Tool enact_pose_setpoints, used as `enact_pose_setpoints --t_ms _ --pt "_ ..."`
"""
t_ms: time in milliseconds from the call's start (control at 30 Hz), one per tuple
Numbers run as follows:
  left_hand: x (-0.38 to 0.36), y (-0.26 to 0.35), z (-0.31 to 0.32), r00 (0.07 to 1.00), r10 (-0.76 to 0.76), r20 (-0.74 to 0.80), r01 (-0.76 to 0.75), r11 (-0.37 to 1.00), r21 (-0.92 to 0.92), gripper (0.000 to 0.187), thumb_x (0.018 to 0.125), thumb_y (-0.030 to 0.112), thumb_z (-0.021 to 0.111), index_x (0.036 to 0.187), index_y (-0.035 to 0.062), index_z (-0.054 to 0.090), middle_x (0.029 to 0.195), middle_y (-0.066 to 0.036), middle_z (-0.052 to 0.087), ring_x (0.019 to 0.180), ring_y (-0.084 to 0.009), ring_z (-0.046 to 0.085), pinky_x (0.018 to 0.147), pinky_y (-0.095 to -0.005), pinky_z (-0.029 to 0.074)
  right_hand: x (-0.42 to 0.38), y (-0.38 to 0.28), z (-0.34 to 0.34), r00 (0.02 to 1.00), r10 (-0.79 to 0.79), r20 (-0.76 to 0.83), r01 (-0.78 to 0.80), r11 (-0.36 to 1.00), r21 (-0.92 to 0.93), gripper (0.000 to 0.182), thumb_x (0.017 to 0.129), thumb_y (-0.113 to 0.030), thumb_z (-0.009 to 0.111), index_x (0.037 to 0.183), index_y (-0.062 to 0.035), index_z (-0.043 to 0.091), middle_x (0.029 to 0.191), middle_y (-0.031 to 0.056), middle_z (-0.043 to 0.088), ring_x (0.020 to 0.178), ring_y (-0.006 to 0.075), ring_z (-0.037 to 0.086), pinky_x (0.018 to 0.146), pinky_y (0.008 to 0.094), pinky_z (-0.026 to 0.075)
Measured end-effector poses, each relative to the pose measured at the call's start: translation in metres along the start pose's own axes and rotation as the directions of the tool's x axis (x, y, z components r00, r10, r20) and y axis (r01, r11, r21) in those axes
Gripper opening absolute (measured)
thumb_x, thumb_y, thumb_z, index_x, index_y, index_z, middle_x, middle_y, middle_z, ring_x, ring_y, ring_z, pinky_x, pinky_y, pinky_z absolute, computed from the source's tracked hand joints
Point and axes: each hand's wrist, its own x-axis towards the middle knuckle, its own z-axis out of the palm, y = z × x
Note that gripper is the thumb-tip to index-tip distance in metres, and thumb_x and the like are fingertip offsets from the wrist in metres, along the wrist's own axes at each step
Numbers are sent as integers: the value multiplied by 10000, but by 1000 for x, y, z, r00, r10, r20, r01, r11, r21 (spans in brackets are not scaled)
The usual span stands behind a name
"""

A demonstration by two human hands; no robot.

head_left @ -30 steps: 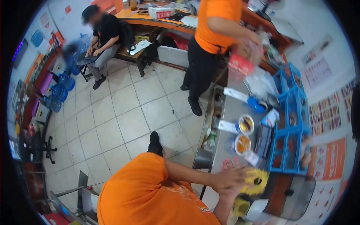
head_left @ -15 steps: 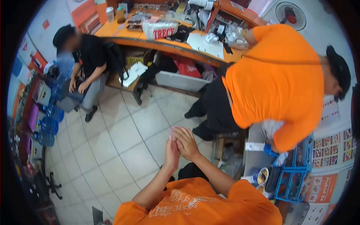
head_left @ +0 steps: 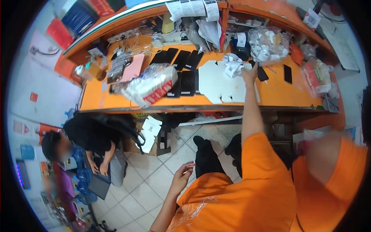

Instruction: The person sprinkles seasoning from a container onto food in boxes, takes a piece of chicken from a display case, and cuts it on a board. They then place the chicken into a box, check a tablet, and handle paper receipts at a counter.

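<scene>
My right arm stretches far across the orange counter [head_left: 201, 102]. At its end my right hand [head_left: 250, 74] is open, fingers apart, right at a crumpled white printed paper [head_left: 233, 65] and the edge of a flat white cardboard sheet [head_left: 210, 83]. A dark phone [head_left: 262, 74] lies just right of those fingers, and a clear plastic bag of crumpled white paper [head_left: 268, 44] sits behind them. Low over the tiled floor, near my body, my left hand [head_left: 182, 177] hangs empty with its fingers loosely curled and slightly apart.
Several black phones [head_left: 188, 83] lie beside a white bag with red "TRECY" lettering [head_left: 154, 87]. Another phone [head_left: 288, 74] is farther right. A seated person in black [head_left: 94, 133] is at left; a co-worker in orange [head_left: 332, 178] stands close at right.
My clasped hands have come apart. The right has reached forward onto the counter; the left has stayed low. My view has moved closer to the counter, and the co-worker is now behind my right side.
</scene>
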Motion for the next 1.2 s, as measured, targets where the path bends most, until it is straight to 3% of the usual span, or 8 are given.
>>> enact_pose_setpoints --t_ms 67,467,733,800,867,1067,1133,1200 --pt "47 27 -18 998 53 43 -58 989 134 227 982 56 534 1186 48 633 1352 -79 579 1152 -133 552 953 -276 436 34 43 38 872 -50 486 0 995 101 461 767 -74 686 1214 19 621 1143 203 671 1051 299 657 918 373 496" --pt "186 280 -13 585 808 75 -742 495 452 499 856 54 675 1331 26 526 1416 -170 523 1325 -293 491 1064 -383 400 55 -289 -70 730 -590 345 48 548 835 314 834 146 512 1073 38 686 1116 127 683 1018 188 654 879 287 508" --pt "212 359 -11 377 897 232 -911 314 267 437 796 154 789 1173 40 599 1280 -156 616 1222 -330 537 1036 -406 406 41 -378 -107 635 -622 458 168 691 703 304 825 87 536 1059 5 712 1041 114 723 970 167 680 854 290 518" --pt "208 359 -12 380 899 216 -920 344 187 253 857 111 744 1043 5 610 1080 -118 699 1009 -206 645 882 -327 484 46 -375 -102 596 -635 492 205 712 671 295 827 85 544 1057 2 710 1043 115 725 969 170 682 853 291 518" --pt "196 364 -19 760 564 321 -579 813 -59 181 908 91 701 1030 -3 605 917 -70 716 829 -81 651 734 -242 496 52 -372 -91 601 -643 475 250 715 653 270 830 77 563 1045 0 707 1037 112 725 959 175 688 845 298 523" --pt "219 366 -17 822 561 94 -508 798 -325 217 969 109 626 1149 -8 595 815 -51 718 695 -48 655 587 -201 500 69 -344 -58 579 -664 474 702 701 125 290 836 -74 665 1122 -29 674 991 105 706 931 191 668 796 309 506" --pt "230 363 -13 827 562 -4 -543 797 -266 266 969 105 625 1202 -12 571 834 -48 716 682 -44 646 577 -195 486 84 -318 -56 489 -378 786 576 817 35 303 857 -141 685 1122 3 658 980 109 714 882 194 672 768 309 506" --pt "239 359 -5 813 582 -32 -573 788 -225 282 970 103 624 1218 -14 558 850 -45 712 673 -37 633 573 -189 475 64 -294 -67 158 -219 963 -564 780 271 297 888 -150 688 1112 41 654 963 76 713 841 156 660 740 290 500"
